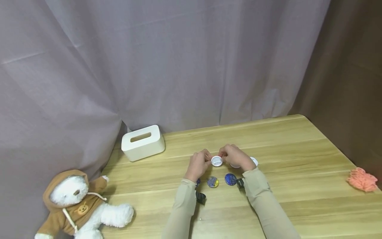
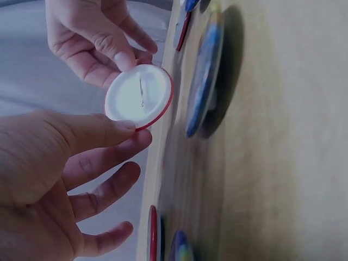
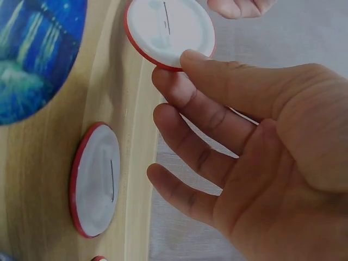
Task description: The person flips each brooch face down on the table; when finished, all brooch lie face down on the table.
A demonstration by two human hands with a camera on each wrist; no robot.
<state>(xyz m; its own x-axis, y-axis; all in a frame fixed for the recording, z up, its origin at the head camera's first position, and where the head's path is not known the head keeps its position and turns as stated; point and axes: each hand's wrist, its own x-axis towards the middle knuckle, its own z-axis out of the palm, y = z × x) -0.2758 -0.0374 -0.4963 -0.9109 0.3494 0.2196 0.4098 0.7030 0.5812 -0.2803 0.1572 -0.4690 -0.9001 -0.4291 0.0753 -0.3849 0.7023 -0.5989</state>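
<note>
A round pin badge [image 1: 216, 161] is held up between both hands, its white back and pin facing up. My left hand [image 1: 197, 164] pinches one edge with thumb and index finger, the other fingers loosely bent. On the opposite edge, the thumb and index finger of my right hand [image 1: 235, 156] grip it too. A red rim circles this badge [image 2: 138, 98] in the left wrist view. Below my right hand lies another badge, back up, with a red rim [image 3: 98, 179]. Nearer the body are a blue picture badge [image 1: 230, 179] and a blue-and-yellow one [image 1: 213, 182].
Another white-backed badge [image 1: 254, 161] lies right of my right hand, and a blue badge [image 1: 198, 182] is partly hidden by my left wrist. A white tissue box [image 1: 143, 146] stands back left, a teddy bear [image 1: 80, 205] front left. A pink yarn-like bundle [image 1: 362, 180] sits at the right edge.
</note>
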